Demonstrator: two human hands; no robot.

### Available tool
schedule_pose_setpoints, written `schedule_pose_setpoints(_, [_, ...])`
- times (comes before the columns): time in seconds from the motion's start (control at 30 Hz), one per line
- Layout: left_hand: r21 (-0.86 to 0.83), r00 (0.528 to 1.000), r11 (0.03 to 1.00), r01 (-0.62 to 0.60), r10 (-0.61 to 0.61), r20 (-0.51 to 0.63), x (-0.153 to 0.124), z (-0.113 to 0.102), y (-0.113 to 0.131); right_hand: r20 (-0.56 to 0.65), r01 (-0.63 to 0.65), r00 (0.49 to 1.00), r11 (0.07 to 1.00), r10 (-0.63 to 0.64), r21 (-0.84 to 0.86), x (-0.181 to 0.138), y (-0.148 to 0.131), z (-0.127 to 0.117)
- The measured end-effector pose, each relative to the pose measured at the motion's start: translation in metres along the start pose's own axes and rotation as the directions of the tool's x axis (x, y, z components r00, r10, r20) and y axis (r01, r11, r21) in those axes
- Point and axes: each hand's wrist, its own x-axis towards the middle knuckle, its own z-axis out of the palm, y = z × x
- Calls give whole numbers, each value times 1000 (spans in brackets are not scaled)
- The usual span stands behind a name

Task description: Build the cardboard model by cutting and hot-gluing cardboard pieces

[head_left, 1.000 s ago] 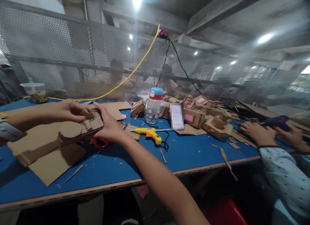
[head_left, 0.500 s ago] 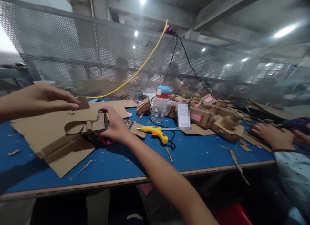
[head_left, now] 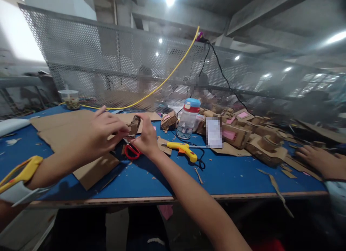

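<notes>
My right hand grips a small cardboard model between thumb and fingers above the table. Against its near left side, my left hand has its fingertips closed at the cardboard, partly hiding it. The small cardboard strip from before is hidden behind my fingers. Red-handled scissors lie just below my hands. To the right rests a yellow glue gun with its nozzle pointing left. A large folded cardboard sheet spreads out under and behind my left hand.
A clear bottle with a blue lid stands beyond the glue gun. Several cardboard models are heaped at the right, near another person's hand. A plastic cup stands at the back left. Cardboard scraps litter the blue table.
My left hand has moved right, from holding a cardboard strip apart to touching the model. My right hand has turned and raised the model. The view has shifted left.
</notes>
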Motion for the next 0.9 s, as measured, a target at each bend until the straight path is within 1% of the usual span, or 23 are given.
schedule_pose_setpoints(0.1, [7, 1000, 1000, -15, 15, -18, 4, 7, -5, 66, -53, 996, 999, 53, -14, -1, -2, -2])
schedule_pose_setpoints(0.17, [-11, 1000, 1000, -19, 19, 22, 6, 8, -9, 110, -80, 991, 997, 82, -25, 0, -4, -4])
schedule_pose_setpoints(0.27, [-36, 997, 999, 16, -13, 71, 8, 5, -14, 138, -56, 989, 998, 59, -23, 1, -5, -5])
schedule_pose_setpoints(0.4, [-30, 993, 998, 53, -49, 112, 10, 0, -16, 125, -5, 992, 1000, 8, -26, 1, -5, -6])
schedule_pose_setpoints(0.5, [-49, 989, 997, 65, -58, 132, 9, 0, -16, 84, 6, 996, 1000, -5, -6, 0, -4, -6])
schedule_pose_setpoints(0.57, [-28, 989, 997, 69, -64, 134, 8, 2, -15, 72, 1, 997, 1000, -1, -7, 0, -3, -5])
schedule_pose_setpoints(0.67, [89, 992, 995, 49, -59, 109, 5, 5, -10, 103, -30, 994, 999, 32, -22, -1, -3, -5])
schedule_pose_setpoints(0.77, [236, 998, 971, 23, -36, 52, -2, 7, 4, 134, -65, 989, 997, 69, -33, 0, -5, -6])
schedule_pose_setpoints(0.83, [363, 998, 931, 31, -46, 35, -9, 10, 18, 125, -66, 990, 997, 70, -37, 1, -6, -6])
schedule_pose_setpoints(0.87, [435, 994, 899, 47, -84, 66, -14, 13, 27, 115, -62, 991, 997, 66, -39, 1, -6, -6])
schedule_pose_setpoints(0.9, [498, 994, 865, 61, -100, 52, -19, 16, 35, 105, -57, 993, 998, 61, -40, 1, -6, -6])
